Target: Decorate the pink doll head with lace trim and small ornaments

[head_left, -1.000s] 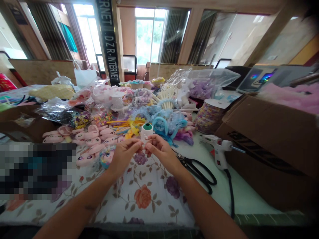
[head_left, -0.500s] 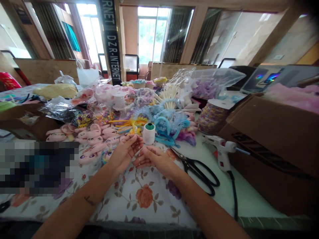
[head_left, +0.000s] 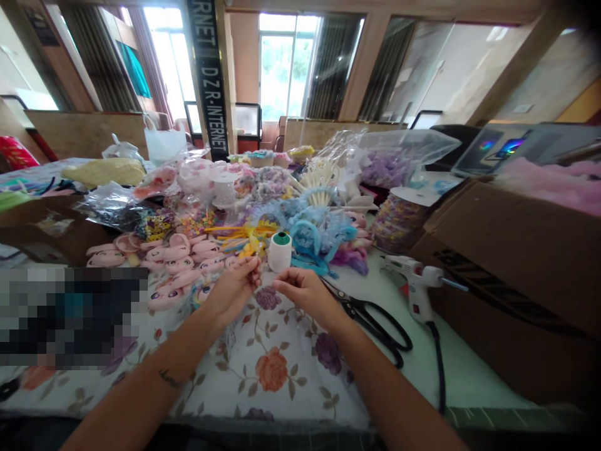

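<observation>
My left hand point(head_left: 238, 285) is closed in a pinch over the flowered tablecloth point(head_left: 282, 326); whatever lies between its fingertips is too small to make out. A short gap to the right, my right hand point(head_left: 303, 291) also pinches, thumb against fingers, and I cannot see what it holds. Just beyond both hands stands an upright white spool of thread point(head_left: 280, 254) with a green core. Pink plush doll heads point(head_left: 176, 263) lie to the left of my left hand. Black-handled scissors point(head_left: 375, 319) rest to the right of my right hand.
A white glue gun point(head_left: 419, 285) with a dark cord lies right of the scissors, beside a large cardboard box point(head_left: 507, 288). Blue fluffy trim point(head_left: 312, 225), yellow pipe cleaners point(head_left: 235, 235) and a wound spool point(head_left: 404, 219) fill the back. A smaller box point(head_left: 51, 225) stands left.
My hands have moved slightly apart, and their fingers have gone from loosely curled to pinched. The spool and the scissors have stayed in place.
</observation>
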The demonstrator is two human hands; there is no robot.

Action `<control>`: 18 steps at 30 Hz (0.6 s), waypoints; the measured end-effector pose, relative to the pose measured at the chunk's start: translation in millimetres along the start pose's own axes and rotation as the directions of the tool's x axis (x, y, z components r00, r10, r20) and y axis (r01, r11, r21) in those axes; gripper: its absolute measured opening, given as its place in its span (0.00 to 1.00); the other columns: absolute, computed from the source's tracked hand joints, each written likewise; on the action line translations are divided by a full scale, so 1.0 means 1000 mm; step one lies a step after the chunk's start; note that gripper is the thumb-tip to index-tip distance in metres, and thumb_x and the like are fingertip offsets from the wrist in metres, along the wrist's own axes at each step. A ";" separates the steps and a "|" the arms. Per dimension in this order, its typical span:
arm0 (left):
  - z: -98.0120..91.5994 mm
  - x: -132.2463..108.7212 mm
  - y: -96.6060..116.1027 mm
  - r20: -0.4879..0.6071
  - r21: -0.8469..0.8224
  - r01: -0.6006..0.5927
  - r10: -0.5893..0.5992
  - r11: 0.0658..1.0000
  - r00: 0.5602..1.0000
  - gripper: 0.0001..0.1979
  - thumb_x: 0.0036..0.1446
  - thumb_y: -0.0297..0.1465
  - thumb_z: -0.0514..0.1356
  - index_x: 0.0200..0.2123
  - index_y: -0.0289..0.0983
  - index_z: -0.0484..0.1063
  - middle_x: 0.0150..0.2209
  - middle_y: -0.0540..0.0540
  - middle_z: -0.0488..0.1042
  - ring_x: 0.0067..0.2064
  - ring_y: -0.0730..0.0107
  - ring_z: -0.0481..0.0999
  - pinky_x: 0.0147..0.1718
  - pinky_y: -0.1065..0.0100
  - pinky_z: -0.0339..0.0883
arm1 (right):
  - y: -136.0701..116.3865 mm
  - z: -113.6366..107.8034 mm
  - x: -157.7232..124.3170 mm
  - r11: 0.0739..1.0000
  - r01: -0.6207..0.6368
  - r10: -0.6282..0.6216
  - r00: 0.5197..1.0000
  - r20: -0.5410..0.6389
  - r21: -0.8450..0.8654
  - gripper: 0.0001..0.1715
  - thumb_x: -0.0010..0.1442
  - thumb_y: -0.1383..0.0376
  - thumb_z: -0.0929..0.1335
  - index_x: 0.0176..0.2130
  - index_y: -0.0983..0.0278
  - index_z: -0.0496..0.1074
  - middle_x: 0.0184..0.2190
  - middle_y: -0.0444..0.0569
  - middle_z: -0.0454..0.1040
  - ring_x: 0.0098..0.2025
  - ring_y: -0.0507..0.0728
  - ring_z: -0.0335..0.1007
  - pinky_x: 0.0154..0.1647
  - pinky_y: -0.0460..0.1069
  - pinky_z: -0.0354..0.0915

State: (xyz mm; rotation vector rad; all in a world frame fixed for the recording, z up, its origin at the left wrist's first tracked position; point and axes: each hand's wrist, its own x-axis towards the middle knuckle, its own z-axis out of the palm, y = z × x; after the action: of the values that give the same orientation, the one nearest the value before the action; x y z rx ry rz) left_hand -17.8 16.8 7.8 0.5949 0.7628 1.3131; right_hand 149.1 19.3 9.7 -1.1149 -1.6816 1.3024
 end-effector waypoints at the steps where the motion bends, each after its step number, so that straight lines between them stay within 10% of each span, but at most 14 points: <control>1: -0.001 0.000 -0.002 -0.004 0.030 0.021 -0.021 0.999 1.000 0.04 0.53 0.25 0.62 0.27 0.31 0.71 0.24 0.51 0.66 0.23 0.81 0.64 0.24 0.78 0.64 | 0.000 0.001 0.000 0.998 0.044 -0.045 0.999 -0.015 -0.054 0.12 0.53 0.58 0.70 0.28 0.67 0.73 0.18 0.40 0.63 0.20 0.46 0.52 0.19 0.43 0.48; 9: -0.001 -0.006 -0.007 0.037 0.239 0.101 -0.113 0.966 0.993 0.04 0.55 0.28 0.59 0.31 0.32 0.69 0.29 0.47 0.73 0.30 0.73 0.74 0.35 0.69 0.71 | 0.002 0.007 -0.003 0.911 0.215 -0.252 0.966 -0.060 -0.353 0.06 0.55 0.66 0.67 0.28 0.66 0.73 0.20 0.41 0.64 0.22 0.49 0.54 0.23 0.44 0.51; 18: 0.005 -0.010 -0.009 0.124 0.498 -0.011 -0.059 0.867 0.990 0.14 0.54 0.41 0.59 0.29 0.37 0.62 0.22 0.53 0.70 0.21 0.78 0.67 0.22 0.74 0.59 | 0.004 0.007 -0.003 0.865 0.258 -0.330 0.939 -0.100 -0.431 0.07 0.57 0.64 0.68 0.29 0.64 0.75 0.17 0.39 0.61 0.21 0.49 0.54 0.23 0.44 0.51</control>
State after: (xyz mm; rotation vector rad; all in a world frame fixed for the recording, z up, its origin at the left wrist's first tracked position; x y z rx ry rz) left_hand -9.1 5.2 5.1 1.0749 1.0014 1.0349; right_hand 144.3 14.9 4.0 -1.1075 -1.9555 0.6521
